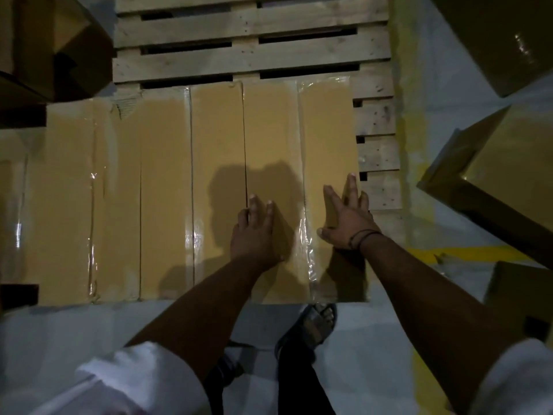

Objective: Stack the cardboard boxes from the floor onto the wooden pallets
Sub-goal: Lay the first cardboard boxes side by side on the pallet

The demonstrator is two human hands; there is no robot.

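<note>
Two flat, taped cardboard boxes lie side by side on the near end of a wooden pallet [251, 46]. The right box [272, 124] carries both my hands on its top. My left hand [254, 232] lies flat near the centre seam, fingers straight. My right hand [347, 217] presses flat at the box's right edge, fingers spread, a dark band on the wrist. The left box [116, 190] sits against it, untouched.
More cardboard boxes stand around: a dark stack at the upper left [51, 46], one at the upper right [505, 34], a tilted one at the right [490, 178] and one at the lower right [520, 298]. Yellow floor paint [431, 253] runs beside the pallet. My sandalled foot [314, 324] stands at the box's near edge.
</note>
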